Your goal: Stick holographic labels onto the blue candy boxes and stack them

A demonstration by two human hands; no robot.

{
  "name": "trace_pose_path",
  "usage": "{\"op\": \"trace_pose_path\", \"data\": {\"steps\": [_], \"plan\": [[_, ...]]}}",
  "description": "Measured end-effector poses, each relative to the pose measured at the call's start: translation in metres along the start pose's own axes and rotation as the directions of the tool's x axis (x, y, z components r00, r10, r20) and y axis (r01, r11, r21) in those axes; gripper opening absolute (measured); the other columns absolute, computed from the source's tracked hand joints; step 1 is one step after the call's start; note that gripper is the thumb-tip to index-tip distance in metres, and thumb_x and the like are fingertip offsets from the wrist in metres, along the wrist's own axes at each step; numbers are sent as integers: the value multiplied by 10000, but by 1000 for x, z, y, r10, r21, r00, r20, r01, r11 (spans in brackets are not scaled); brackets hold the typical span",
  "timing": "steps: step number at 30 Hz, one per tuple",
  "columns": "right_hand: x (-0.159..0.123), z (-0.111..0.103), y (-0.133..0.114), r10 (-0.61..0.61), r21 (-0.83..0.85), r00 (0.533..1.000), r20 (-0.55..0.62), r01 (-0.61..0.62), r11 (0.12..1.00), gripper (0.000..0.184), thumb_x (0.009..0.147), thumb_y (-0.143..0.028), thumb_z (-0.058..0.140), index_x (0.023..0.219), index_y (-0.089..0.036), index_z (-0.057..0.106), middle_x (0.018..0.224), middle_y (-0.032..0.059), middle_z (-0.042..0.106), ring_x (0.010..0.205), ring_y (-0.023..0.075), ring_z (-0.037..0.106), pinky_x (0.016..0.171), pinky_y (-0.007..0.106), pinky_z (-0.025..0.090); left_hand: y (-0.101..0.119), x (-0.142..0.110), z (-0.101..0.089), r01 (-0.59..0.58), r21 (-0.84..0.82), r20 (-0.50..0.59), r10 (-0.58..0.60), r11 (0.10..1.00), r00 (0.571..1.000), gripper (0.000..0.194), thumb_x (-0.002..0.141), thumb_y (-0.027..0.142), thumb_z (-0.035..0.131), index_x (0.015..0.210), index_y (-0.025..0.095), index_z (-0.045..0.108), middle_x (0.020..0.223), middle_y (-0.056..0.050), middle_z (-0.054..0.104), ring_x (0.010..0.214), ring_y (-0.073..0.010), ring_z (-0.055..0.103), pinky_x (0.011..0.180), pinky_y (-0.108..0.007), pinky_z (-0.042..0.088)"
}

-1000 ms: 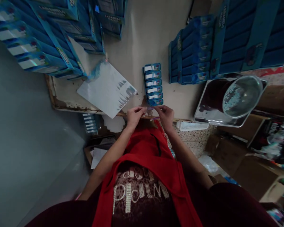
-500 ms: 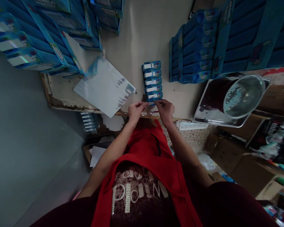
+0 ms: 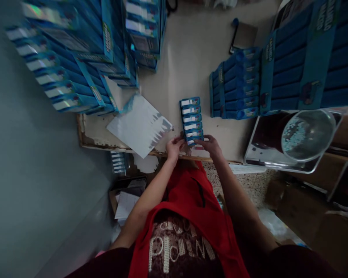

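A short row of small blue packets (image 3: 191,119) lies on the pale table (image 3: 185,58), running away from me. My left hand (image 3: 174,148) and my right hand (image 3: 210,144) meet at the near end of that row, by the table's front edge. Both hands have their fingers pinched on the nearest packet (image 3: 195,141), which is partly hidden by them. A white sheet with a blue edge (image 3: 139,124) lies just left of the row.
Stacks of blue display boxes (image 3: 75,61) fill the table's left side and more blue boxes (image 3: 278,69) its right. A metal scale with a clear bowl of small pieces (image 3: 304,135) stands at the right. Cardboard boxes and papers (image 3: 127,200) sit on the floor below.
Both hands have moved forward from the table edge to the near end of the packet row, carrying the small packet up against it. The camera view has shifted down and right.
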State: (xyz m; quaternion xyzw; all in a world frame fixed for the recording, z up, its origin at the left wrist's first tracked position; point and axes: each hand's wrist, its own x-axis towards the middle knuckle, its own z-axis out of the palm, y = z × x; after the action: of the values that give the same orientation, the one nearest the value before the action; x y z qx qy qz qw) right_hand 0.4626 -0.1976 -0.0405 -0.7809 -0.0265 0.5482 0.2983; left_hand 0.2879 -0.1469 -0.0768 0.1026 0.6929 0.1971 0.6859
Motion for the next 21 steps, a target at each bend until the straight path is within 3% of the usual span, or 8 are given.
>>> {"op": "trace_pose_path", "data": {"steps": [2,5,7,9,13,17,19,21], "plan": [[-12,-7,-2,33,75,994,103,-41,996,775,477,-521,1081,1046,-200,664,764,10,733,664,155,643,624,309,598,-3,-11,2,54,14,27,-54,998,998,433,862,553,878,1010,163,760,789,-43,759,724,-168,734,683,-266,573],[-27,-16,-5,9,157,962,274,-54,986,731,512,-569,1057,1046,-180,744,784,2,726,662,126,595,724,335,621,-6,-27,10,159,-25,234,-149,987,961,670,914,813,699,1118,178,752,954,-136,814,912,-263,808,781,-350,634],[-30,-14,-10,-11,182,939,345,-55,982,681,536,-606,1029,1007,-183,778,735,-20,685,630,110,530,652,306,556,0,-31,19,114,-100,288,-81,988,954,770,831,895,717,1140,191,727,1070,-161,818,1014,-296,813,845,-378,650],[-24,-4,-20,-17,224,921,389,-76,972,638,561,-648,996,958,-196,784,657,-49,603,600,103,471,563,270,442,20,-25,30,-14,-134,253,48,991,966,807,771,929,737,1113,199,696,1146,-168,804,1080,-296,802,893,-373,648],[-4,20,-44,-103,342,951,291,-3,940,677,569,-649,980,1045,-211,781,652,-74,562,569,86,391,520,253,271,100,18,60,-201,-51,258,207,978,944,804,819,996,595,1043,224,633,1093,-158,769,1077,-259,779,929,-359,641],[0,6,-46,-141,396,979,149,72,915,692,598,-665,960,1060,-189,763,635,-90,517,574,77,378,540,259,269,174,65,100,-234,-159,320,274,959,907,788,854,953,629,1201,247,591,1124,-124,746,1127,-246,762,1021,-402,620],[-5,-14,-34,-126,398,983,132,64,915,695,579,-688,961,1015,-188,753,585,-104,480,546,74,360,538,261,301,177,70,116,-364,-165,201,392,917,897,754,898,847,700,1341,251,566,1264,-130,730,1252,-234,722,1101,-404,575],[-8,-37,-19,-91,394,989,118,38,918,718,536,-702,976,982,-190,745,550,-116,466,509,65,330,514,260,300,153,60,127,-511,-24,103,511,859,853,816,856,700,852,1464,261,530,1378,-146,699,1355,-255,676,1155,-414,538]]}}
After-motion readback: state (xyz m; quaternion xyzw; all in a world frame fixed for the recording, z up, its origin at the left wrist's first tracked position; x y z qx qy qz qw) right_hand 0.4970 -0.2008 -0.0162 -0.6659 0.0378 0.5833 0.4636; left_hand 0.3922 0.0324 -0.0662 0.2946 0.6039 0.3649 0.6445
